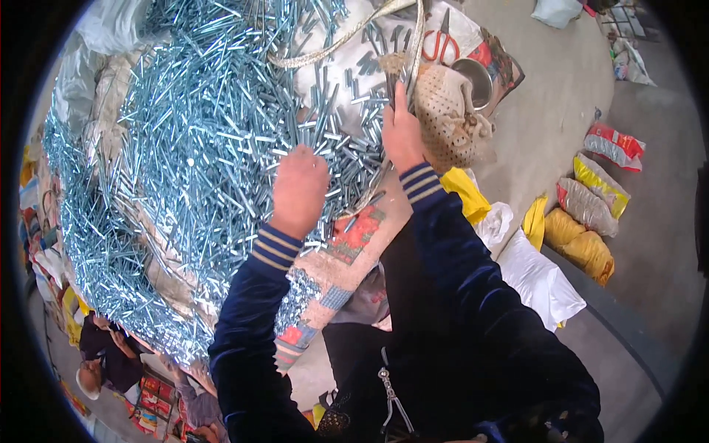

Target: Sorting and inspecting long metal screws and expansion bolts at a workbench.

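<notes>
A big heap of shiny, bluish metal rods [214, 140], short and thin like pins or tubes, spreads in front of me and to the left. My left hand [298, 193] is closed over the heap's near right edge; what its fingers hold, if anything, is hidden. Farther right, my right hand [403, 136] is closed with its index finger stretched along a dark, slim item [392, 87] that I cannot name. Beside that hand runs a pale woven strap [417, 44]. Loose rods lie on white sheeting [340, 77] between the hands and beyond them.
Right of my right hand are a dotted cloth [442, 111], a metal cup [474, 83] and red-handled scissors [442, 46]. White sacks [543, 284] and colourful filled bags [614, 148] lie on the floor at right. Other people [111, 354] sit at the lower left beside the heap.
</notes>
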Demonstrator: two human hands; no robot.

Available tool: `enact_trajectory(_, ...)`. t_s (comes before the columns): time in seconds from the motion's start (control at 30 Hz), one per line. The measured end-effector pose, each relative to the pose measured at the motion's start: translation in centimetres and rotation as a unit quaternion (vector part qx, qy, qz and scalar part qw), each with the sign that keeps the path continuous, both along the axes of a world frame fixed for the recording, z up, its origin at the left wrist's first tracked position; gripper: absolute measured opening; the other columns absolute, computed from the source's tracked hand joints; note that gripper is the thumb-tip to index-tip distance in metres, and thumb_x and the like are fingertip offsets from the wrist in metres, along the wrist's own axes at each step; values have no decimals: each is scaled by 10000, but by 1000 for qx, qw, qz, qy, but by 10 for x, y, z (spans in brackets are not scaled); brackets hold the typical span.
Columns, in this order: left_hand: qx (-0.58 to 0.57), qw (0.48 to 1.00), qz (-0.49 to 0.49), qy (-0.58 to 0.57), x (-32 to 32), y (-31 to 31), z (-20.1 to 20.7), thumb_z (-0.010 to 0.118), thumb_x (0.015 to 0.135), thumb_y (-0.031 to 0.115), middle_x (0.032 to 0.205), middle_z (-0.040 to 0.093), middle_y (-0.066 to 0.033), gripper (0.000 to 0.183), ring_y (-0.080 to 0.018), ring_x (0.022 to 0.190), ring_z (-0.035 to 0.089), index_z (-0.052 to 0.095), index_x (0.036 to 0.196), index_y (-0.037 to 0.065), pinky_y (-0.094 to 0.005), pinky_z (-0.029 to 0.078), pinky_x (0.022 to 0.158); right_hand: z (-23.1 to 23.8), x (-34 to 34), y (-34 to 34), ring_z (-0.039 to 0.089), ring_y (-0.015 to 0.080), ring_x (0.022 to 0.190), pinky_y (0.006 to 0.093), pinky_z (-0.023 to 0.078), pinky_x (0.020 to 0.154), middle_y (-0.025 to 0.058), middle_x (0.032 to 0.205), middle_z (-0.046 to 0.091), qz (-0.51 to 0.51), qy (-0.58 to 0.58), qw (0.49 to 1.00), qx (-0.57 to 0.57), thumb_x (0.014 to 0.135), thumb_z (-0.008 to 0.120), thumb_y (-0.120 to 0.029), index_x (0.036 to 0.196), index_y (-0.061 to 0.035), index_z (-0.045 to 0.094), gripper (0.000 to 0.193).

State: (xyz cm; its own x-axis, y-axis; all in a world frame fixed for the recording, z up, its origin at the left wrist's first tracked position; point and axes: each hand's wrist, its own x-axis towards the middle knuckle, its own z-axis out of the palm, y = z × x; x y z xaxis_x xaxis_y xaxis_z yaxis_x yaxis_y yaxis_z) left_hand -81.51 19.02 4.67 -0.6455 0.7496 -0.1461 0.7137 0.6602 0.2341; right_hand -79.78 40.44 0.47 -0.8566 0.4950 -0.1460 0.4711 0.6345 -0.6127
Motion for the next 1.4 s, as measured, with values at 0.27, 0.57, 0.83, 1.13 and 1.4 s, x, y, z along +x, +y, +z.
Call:
enact_trajectory(0.27, 104, 991, 81, 6, -39, 56, -78, 490, 813, 78, 1113, 574, -186, 321, -311, 1052, 550, 546, 1116, -10, -380, 442, 890, -27, 21, -37, 574, 442, 652, 510, 443, 594, 260, 693, 590, 5, 20, 999, -50, 915, 440, -151, 1447, -54, 156, 611)
enact_trajectory(0.57, 303, 901, 302, -70, -40, 28, -35, 502, 869, 81, 877, 631, -186, 201, -363, 810, 604, 608, 1024, 8, -431, 480, 708, 47, 60, -48, 601, 412, 722, 445, 468, 632, 291, 1051, 578, 163, 207, 961, -85, 897, 485, -92, 1436, -63, 225, 599)
enact_trajectory(0.83, 215, 951, 219, -34, -39, 18, -51, 525, 868, 84, 865, 614, -184, 137, -379, 798, 594, 590, 955, 0, -443, 476, 679, 37, -159, -41, 602, 365, 746, 453, 481, 656, 166, 876, 631, 468, 104, 878, 7, 884, 521, -178, 1319, -128, 440, 446)
enact_trajectory(1.13, 107, 986, 130, 11, -83, 53, -99, 616, 819, 232, 1333, 424, -216, 508, -345, 1212, 431, 452, 1237, -6, -422, 370, 990, -68, -157, 43, 562, 335, 894, 436, 456, 773, 156, 891, 592, 61, 105, 969, 214, 742, 565, -45, 857, -51, 633, 134)
enact_trajectory(1.4, 82, 976, 202, 28, -95, 78, -121, 635, 815, 243, 1302, 432, -221, 579, -364, 1224, 402, 415, 1296, 6, -441, 355, 1001, -103, -192, 84, 555, 341, 885, 445, 448, 780, 137, 892, 585, 14, 185, 936, 297, 734, 658, -192, 845, -64, 638, 171)
